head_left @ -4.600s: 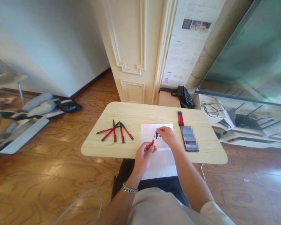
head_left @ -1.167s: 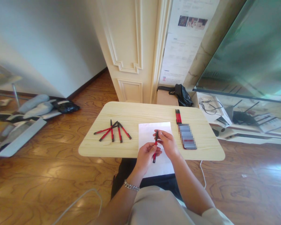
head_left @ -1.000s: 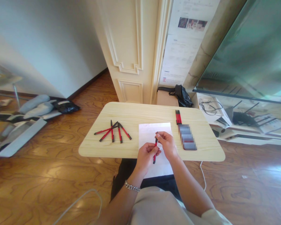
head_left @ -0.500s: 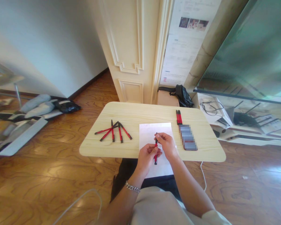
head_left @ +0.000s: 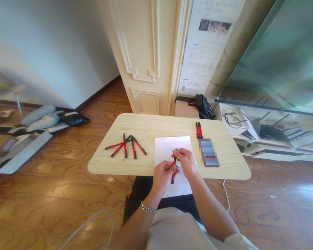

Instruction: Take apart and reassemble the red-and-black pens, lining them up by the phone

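Observation:
Both hands grip one red and black pen (head_left: 173,177), held tilted above a white sheet of paper (head_left: 164,147). My left hand (head_left: 163,173) is closed around the pen's red barrel. My right hand (head_left: 185,160) pinches its black upper end. On the left of the table several red and black pens (head_left: 125,149) lie loosely, some crossing. At the right, a small row of similar pens (head_left: 199,130) lies side by side just beyond a phone (head_left: 210,154) with a blurred screen.
The light wooden table (head_left: 146,125) has rounded corners. Behind it a black bag (head_left: 205,106) rests on a box. A large screen (head_left: 281,62) stands at the right above a cabinet with cables. A tray of items (head_left: 18,156) lies on the floor at left.
The pen has tilted slightly, its black upper end shifting to the right with my right hand. The pens on the table and the phone stay where they were.

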`<state>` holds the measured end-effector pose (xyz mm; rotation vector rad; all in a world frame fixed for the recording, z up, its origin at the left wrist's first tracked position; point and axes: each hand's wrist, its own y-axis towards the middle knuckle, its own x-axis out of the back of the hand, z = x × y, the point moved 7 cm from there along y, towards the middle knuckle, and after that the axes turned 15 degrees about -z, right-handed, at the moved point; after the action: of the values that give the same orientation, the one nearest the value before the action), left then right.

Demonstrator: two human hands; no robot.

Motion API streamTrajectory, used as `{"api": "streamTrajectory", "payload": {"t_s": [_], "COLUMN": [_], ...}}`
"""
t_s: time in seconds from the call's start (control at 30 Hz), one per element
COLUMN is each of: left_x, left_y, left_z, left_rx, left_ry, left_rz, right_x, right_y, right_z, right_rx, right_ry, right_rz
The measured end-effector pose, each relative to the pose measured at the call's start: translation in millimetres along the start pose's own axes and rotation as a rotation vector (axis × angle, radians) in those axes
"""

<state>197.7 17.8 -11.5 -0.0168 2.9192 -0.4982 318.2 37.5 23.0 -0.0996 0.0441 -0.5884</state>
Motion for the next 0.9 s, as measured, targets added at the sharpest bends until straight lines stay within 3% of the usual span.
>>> {"api": "streamTrajectory", "payload": {"t_s": [0.13, 0.4, 0.6, 0.67, 0.9], "left_x": [-0.1, -4.4, 0.1, -0.5, -6.0], "left_y": [0.7, -2.2, 1.3, 1.0, -3.7], "left_z": [-2.0, -8.2, -6.0, -6.1, -8.7], "left_rx": [-0.039, 0.136, 0.013, 0.020, 0.161], "left_ry": [-0.009, -0.112, 0.020, -0.004, -0.143], "left_rz": [-0.008, 0.124, -0.001, 0.009, 0.135], "right_x": [4.7, -2.1, 5.8, 6.3, -4.5], "right_y": [0.4, -2.4, 1.8, 1.0, -5.9], "right_z": [3.4, 6.8, 4.2, 6.4, 9.0], "right_rx": [0.059, -0.063, 0.042, 0.065, -0.072], "right_ry": [-0.013, 0.105, 0.014, -0.012, 0.124], "right_rz": [-0.093, 0.123, -0.058, -0.085, 0.102]}}
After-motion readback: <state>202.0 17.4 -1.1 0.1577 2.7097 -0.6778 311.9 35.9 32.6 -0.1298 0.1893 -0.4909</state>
